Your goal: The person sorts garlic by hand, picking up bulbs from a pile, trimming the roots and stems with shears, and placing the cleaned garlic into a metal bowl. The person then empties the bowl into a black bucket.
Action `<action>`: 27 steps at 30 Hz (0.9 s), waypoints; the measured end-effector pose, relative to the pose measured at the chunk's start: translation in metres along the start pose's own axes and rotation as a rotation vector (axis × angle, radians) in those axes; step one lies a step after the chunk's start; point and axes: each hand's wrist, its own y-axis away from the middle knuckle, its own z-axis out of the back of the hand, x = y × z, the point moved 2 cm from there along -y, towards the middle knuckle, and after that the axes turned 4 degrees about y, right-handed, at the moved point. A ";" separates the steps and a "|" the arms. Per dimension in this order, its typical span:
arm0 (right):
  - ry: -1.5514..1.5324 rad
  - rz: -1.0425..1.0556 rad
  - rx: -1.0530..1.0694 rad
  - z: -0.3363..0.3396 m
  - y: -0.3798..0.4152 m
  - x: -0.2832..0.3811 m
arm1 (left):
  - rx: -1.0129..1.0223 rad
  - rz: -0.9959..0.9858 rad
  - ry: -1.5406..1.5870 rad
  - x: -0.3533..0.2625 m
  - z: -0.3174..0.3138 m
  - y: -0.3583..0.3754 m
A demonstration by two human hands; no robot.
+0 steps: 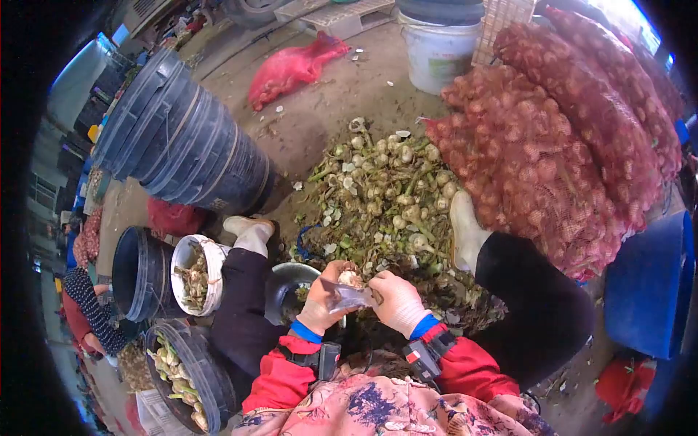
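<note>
Person seated, patterned top (378, 403) nearest, red sleeves, a strapped device on each wrist. Left hand (320, 305): fingers curled in around a garlic bulb (350, 278), holding it; bulb sits between the two hands, in front of the torso. Right hand (400, 301): fingers bent in, at the right end of a shiny piece (349, 297) that spans both hands under the bulb; blade or plastic, cannot tell, nor how firmly the right fingers grip it.

Metal bowl (277, 292) just beyond left hand, partly hidden by it. Tilted tub (215, 367) with garlic at lower left. Red bag (627, 385) on the floor at right, near a blue bin (646, 283). White bucket (215, 265) with scraps beside left leg, black bucket (131, 280) next to it. Garlic heap (378, 190) on the floor between the feet, stalks and peelings mixed in. Bucket stack (189, 138) leaning, left. Filled mesh sacks (531, 160) right of heap. Farther: co-worker (94, 312) at left edge, pink sack (291, 73), pail (440, 58) at top.
</note>
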 end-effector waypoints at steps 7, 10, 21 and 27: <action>0.097 -0.044 0.145 -0.004 -0.004 0.002 | -0.165 -0.012 -0.097 -0.011 -0.019 0.007; 0.092 -0.062 0.113 -0.011 0.000 -0.010 | -0.218 -0.012 0.148 -0.014 -0.032 0.015; -0.395 -0.267 -0.276 -0.028 0.006 -0.056 | -0.392 0.067 0.694 0.011 0.006 0.018; -0.237 -0.018 -0.213 -0.023 0.000 -0.013 | -0.202 0.055 1.418 -0.019 -0.017 0.005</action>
